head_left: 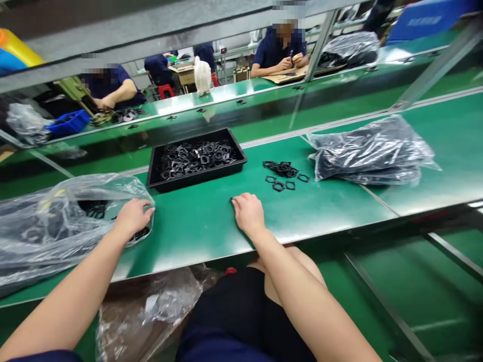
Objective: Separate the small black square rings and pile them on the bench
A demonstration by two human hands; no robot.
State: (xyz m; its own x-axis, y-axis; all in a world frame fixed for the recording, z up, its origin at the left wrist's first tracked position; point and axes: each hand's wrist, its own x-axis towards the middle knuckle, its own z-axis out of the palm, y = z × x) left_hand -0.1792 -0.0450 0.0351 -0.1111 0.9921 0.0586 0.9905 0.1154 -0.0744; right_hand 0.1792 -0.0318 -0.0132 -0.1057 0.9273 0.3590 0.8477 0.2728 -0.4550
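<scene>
My left hand (133, 219) rests at the mouth of a clear plastic bag (56, 226), touching the film, thumb apart from the bent fingers; nothing shows in its grip. Black ring-shaped parts (94, 208) show through the film. Over the green worktop, my right hand (249, 212) is closed in a pinch, and a small black piece (232, 200) peeks out at its fingertips. Most of that piece is hidden. Beyond my right hand lies a small heap of black ring-shaped parts (283, 170), with several loose ones in front of it.
A black tray (196, 176) full of similar parts stands at the worktop's back edge. Filled plastic bags (372, 151) lie to the right. A metal frame (332, 40) rises behind. Across it, co-workers (281, 50) sit at another green bench. Another plastic bag (151, 306) hangs below the front edge.
</scene>
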